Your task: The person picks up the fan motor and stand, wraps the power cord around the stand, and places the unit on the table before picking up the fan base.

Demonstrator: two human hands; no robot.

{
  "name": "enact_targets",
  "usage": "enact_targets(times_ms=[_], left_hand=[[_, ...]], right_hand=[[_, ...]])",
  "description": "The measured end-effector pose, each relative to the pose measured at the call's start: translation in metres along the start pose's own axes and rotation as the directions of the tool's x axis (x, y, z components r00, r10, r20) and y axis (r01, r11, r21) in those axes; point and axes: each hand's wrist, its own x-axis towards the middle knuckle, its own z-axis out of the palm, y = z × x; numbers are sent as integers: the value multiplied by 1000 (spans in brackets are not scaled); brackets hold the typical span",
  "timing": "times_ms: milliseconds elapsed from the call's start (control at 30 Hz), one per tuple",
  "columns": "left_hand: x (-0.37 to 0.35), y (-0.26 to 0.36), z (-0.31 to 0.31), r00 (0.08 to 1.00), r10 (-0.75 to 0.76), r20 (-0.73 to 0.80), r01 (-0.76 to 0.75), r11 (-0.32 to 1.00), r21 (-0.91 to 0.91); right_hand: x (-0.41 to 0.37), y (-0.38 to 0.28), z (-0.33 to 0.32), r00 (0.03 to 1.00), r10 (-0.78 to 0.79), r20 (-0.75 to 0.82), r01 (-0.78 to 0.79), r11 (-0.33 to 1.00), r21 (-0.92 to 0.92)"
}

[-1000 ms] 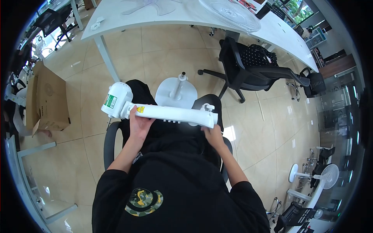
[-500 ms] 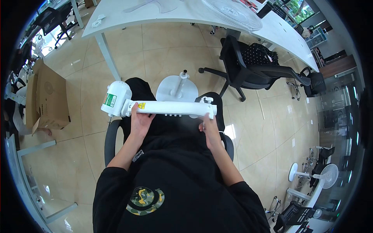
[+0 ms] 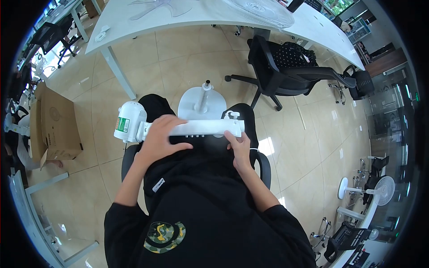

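Across my lap lies a white fan body (image 3: 199, 127), a long column with a row of small buttons along its near edge and a motor head (image 3: 130, 121) at the left end. A green and white label faces up on the head. My left hand (image 3: 158, 139) lies over the column beside the head, its thumb stretched well away from the fingers. At the column's right end, by a small white clip-like fitting (image 3: 232, 115), my right hand (image 3: 240, 149) grips the edge, thumb on top. Beyond my knees stands a round white base (image 3: 190, 105) with a short pole (image 3: 204, 96).
On the white table (image 3: 201, 13) ahead are a clear fan blade (image 3: 161, 8) and a fan grille (image 3: 261, 11). An office chair (image 3: 277, 67) stands front right. To the left is an open cardboard box (image 3: 58, 123), and a complete fan (image 3: 382, 190) stands far right.
My left hand has gone from holding the column's near side to lying across its top, with the thumb spread. My right hand keeps its place at the right end, thumb now more on top.
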Motion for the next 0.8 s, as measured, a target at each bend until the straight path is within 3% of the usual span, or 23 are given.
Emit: enact_targets(times_ms=[67, 167, 233, 333, 400, 433, 533, 567, 700, 800], left_hand=[[26, -4, 19, 975, 210, 71, -214, 975, 56], [38, -27, 40, 928, -20, 372, 12, 1000, 25], [42, -29, 47, 920, -66, 386, 41, 996, 73], [45, -34, 46, 927, -110, 358, 81, 992, 96], [47, -37, 43, 936, -115, 334, 93, 992, 82], [50, -38, 40, 941, -114, 319, 97, 993, 69], [49, -40, 42, 956, -128, 265, 114, 991, 68], [48, -39, 43, 961, -125, 249, 109, 991, 76], [51, -24, 45, 950, -160, 270, 129, 984, 126], [47, -13, 50, 937, -143, 320, 90, 981, 174]], right_hand=[[1, -5, 1, 1000, -7, 2, 7, 1000, -12], [4, -6, 0, 1000, -5, 20, 5, 1000, -1], [8, 3, -8, 999, 6, 52, -6, 1000, -3], [15, 9, -26, 975, -36, 221, 86, 971, -224], [18, 21, -43, 923, -188, 334, 330, 834, -443], [16, 19, -54, 897, -177, 405, 414, 659, -628], [8, 18, -73, 789, -283, 545, 600, 162, -784], [4, 18, -74, 821, -244, 516, 566, 229, -792], [-22, -22, -44, 689, -243, 682, 723, 167, -671], [-25, -74, -38, 636, -84, 767, 771, 26, -636]])
